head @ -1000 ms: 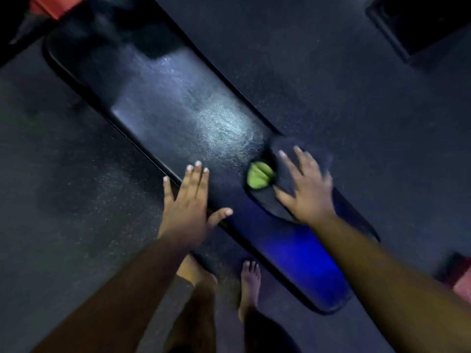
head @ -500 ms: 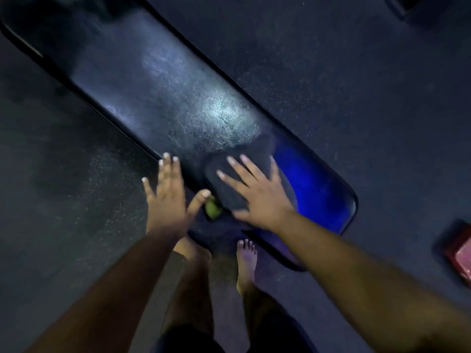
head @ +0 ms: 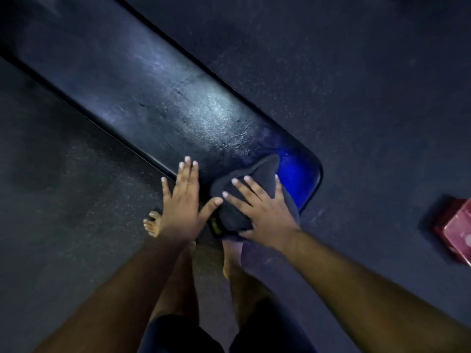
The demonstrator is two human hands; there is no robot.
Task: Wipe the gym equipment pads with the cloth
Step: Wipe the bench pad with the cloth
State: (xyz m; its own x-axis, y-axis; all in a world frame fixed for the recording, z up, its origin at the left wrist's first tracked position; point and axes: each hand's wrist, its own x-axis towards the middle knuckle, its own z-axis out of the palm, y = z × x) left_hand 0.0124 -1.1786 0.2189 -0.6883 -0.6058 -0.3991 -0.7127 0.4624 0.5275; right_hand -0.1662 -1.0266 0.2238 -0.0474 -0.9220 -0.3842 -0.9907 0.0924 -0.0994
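Now right hand fingers spread on dark cloth, bench pad end, left hand flat, apparently resting.

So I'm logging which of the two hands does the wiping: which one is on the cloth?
The right hand, spread flat on the dark cloth; the left hand presses the bench pad bare.

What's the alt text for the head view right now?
Right hand presses a dark cloth flat onto the near end of a long black bench pad, while the left hand rests open at the pad's edge. Bare feet and dark floor below.
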